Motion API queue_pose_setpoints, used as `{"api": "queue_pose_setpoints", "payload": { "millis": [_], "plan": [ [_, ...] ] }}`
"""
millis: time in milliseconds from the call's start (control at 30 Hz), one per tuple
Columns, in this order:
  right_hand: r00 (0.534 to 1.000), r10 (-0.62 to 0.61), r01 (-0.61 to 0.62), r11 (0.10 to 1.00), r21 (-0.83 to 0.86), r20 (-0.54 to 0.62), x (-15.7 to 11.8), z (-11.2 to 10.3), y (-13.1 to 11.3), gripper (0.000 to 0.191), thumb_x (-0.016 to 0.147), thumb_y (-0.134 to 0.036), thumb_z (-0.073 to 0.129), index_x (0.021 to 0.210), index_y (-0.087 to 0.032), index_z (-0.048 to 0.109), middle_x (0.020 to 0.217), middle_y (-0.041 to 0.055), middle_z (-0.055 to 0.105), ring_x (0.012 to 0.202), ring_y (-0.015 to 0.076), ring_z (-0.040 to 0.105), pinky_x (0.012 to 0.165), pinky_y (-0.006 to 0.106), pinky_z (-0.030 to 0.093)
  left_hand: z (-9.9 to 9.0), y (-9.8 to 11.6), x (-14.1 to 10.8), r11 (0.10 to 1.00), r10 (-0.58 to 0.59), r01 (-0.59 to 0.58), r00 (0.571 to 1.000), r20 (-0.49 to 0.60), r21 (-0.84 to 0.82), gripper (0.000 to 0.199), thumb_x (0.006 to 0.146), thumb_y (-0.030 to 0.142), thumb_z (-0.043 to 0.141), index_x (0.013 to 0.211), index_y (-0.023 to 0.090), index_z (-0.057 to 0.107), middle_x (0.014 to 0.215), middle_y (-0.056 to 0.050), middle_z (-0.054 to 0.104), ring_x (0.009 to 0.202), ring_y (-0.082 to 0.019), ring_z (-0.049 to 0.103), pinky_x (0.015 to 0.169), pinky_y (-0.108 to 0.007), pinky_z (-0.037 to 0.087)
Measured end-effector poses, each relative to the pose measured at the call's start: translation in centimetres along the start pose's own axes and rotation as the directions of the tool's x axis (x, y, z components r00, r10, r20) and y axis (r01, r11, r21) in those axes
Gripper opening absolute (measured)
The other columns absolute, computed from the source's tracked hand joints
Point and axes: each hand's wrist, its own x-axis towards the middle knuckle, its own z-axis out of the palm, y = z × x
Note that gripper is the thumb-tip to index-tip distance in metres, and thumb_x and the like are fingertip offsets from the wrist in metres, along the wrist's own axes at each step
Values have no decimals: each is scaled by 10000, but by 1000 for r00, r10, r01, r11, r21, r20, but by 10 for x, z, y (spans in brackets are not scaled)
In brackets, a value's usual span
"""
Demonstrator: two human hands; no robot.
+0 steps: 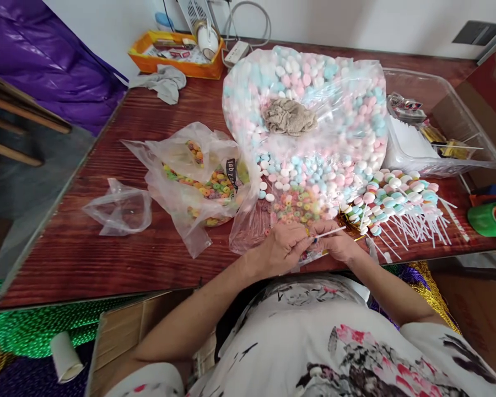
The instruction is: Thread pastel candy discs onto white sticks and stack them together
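My left hand [290, 245] and my right hand [334, 240] meet close together at the front edge of the table. Both are closed around a thin white stick [331, 232], which slants up to the right across my right fingers. A small dark blue bit shows at its left end by my left fingertips; its kind is hard to make out. Behind my hands, ring-shaped coloured candies [295, 204] lie in a clear bag. To the right is a pile of pastel candy skewers [397, 198] with white sticks.
A large clear bag of pastel candies [355, 132] carries a crumpled brown cloth [290, 117]. Left of it sit an open bag of ring candies [215, 184] and a crumpled plastic bag [122, 209]. A clear bin [442, 160], green tape roll [490, 219] and orange tray [182, 67] stand around.
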Motion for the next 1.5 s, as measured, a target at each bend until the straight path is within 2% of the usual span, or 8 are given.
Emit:
{"api": "queue_pose_setpoints", "payload": {
  "millis": [100, 267, 567, 800, 1000, 1133, 1300, 1500],
  "plan": [
    [936, -273, 350, 793, -498, 222, -9, -1, -24, 257, 903, -370, 549, 724, -186, 549, 679, 11, 554, 652, 151, 489, 619, 308, 428, -15, 6, -2, 964, -127, 185, 951, 282, -190, 404, 889, 334, 535, 518, 176, 521, 521, 1, 460, 501, -114, 404, 526, -262, 312],
    [562, -512, 772, 43, -635, 649, -23, 13, -48, 199, 898, -124, 433, 796, -193, 590, 693, 44, 532, 742, 200, 490, 772, 427, 451, -29, 9, -9, 692, -300, 648, 660, 689, -319, 293, 775, 394, 677, 574, 182, 658, 493, -7, 576, 395, -120, 466, 391, -242, 338],
    [423, -662, 818, -15, -575, 619, -19, 21, -35, 180, 866, -98, 549, 994, -153, 663, 725, 65, 616, 817, 220, 572, 658, 377, 454, -36, 2, -1, 709, -220, 660, 541, 811, -248, 237, 718, 352, 752, 548, 199, 688, 517, -10, 628, 409, -130, 504, 386, -244, 425],
    [439, -598, 814, -50, -578, 670, -20, 25, -32, 88, 892, -166, 589, 870, -225, 649, 866, 51, 686, 1018, 222, 616, 780, 398, 427, -25, 5, -4, 725, -177, 637, 541, 822, -263, 218, 607, 368, 854, 579, 194, 726, 500, -6, 630, 414, -149, 505, 374, -260, 411],
    [527, -509, 749, -99, -655, 680, -22, 30, -44, 123, 889, -130, 575, 896, -244, 621, 810, 17, 666, 837, 189, 595, 807, 429, 382, -75, 9, 3, 929, -235, 346, 830, 506, -136, 327, 426, 327, 944, 530, 172, 676, 442, 45, 532, 449, -120, 469, 452, -235, 382],
    [639, -515, 645, -45, -762, 571, 5, 16, -49, 148, 924, -153, 494, 831, -210, 595, 661, 15, 564, 636, 164, 450, 628, 353, 322, -87, 59, 0, 911, -103, -7, 964, 244, 412, 132, 745, 305, 768, 756, 177, 735, 704, -52, 651, 716, -211, 584, 706, -315, 456],
    [768, -640, 427, 534, -729, -20, 37, 10, -65, 253, 945, -207, 445, 707, -213, 530, 615, -8, 503, 595, 138, 452, 579, 285, 357, -33, 61, -20, 544, 0, -253, 953, 302, 800, 222, 856, 107, 525, 999, 135, 693, 1097, -177, 649, 1040, -308, 576, 864, -438, 458],
    [946, -317, 295, 929, -223, -70, 21, 47, -49, 198, 856, -244, 564, 664, -202, 531, 559, -47, 496, 515, 105, 452, 500, 234, 374, -39, 2, -10, 990, -50, 78, 972, -230, 115, 277, 935, 338, 528, 1059, 197, 730, 1088, -108, 686, 1005, -232, 618, 887, -345, 497]
  ]
}}
